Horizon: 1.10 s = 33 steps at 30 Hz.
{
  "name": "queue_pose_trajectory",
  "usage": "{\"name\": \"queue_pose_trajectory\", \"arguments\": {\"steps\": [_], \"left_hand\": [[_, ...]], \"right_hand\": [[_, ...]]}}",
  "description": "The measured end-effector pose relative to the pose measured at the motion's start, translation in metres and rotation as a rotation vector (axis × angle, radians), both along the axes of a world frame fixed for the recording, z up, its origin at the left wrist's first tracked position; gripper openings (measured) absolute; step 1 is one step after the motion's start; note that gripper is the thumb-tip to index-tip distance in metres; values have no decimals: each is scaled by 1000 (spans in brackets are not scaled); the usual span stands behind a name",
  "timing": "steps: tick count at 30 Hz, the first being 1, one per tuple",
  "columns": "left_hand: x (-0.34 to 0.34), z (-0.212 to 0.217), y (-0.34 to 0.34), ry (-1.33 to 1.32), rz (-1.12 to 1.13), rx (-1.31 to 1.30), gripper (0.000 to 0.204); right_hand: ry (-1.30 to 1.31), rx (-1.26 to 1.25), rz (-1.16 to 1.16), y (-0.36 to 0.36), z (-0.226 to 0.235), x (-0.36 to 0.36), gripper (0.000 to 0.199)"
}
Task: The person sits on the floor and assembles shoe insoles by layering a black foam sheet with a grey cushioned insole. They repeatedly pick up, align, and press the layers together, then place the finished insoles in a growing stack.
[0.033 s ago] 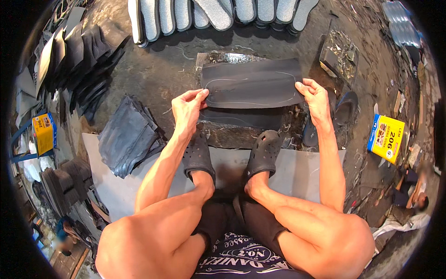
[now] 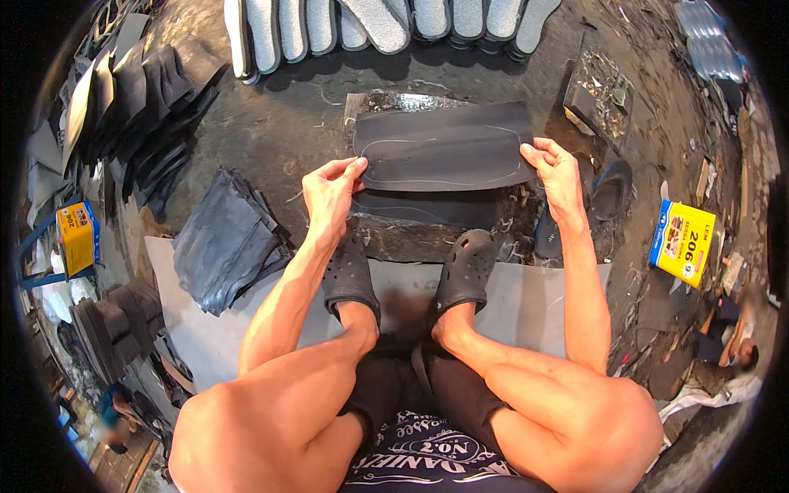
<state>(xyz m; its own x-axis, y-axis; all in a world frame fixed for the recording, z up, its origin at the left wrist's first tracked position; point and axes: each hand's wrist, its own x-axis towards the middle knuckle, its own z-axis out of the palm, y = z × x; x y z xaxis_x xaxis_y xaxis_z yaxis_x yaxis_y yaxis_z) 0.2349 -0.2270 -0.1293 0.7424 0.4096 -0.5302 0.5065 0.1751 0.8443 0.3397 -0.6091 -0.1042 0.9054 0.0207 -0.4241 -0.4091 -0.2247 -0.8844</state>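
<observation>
Between my two hands I hold a black rubbery sheet [image 2: 444,152] with a sole-shaped outline drawn on it in a pale line. My left hand [image 2: 329,189] pinches its left edge between thumb and fingers. At the opposite edge, my right hand [image 2: 559,177] is closed on the sheet the same way. Under it, another dark sheet [image 2: 436,209] with a pale line lies on a worn work block [image 2: 394,234], partly covered by the held one. A stack of dark sheets [image 2: 226,242] rests to the left of my left forearm.
A row of grey-topped shoe soles [image 2: 386,25] lies at the far side. Fanned dark sheets [image 2: 136,99] are piled far left. Yellow tins [image 2: 686,245] stand on both sides, and a black slipper [image 2: 612,191] lies right of my right hand. Two people are at the lower edges.
</observation>
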Motion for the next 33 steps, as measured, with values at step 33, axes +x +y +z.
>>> {"name": "queue_pose_trajectory", "arguments": {"steps": [33], "left_hand": [[14, 0, -5, 1, -143, 407, 29]], "right_hand": [[-82, -301, 51, -6, -47, -5, 48]]}}
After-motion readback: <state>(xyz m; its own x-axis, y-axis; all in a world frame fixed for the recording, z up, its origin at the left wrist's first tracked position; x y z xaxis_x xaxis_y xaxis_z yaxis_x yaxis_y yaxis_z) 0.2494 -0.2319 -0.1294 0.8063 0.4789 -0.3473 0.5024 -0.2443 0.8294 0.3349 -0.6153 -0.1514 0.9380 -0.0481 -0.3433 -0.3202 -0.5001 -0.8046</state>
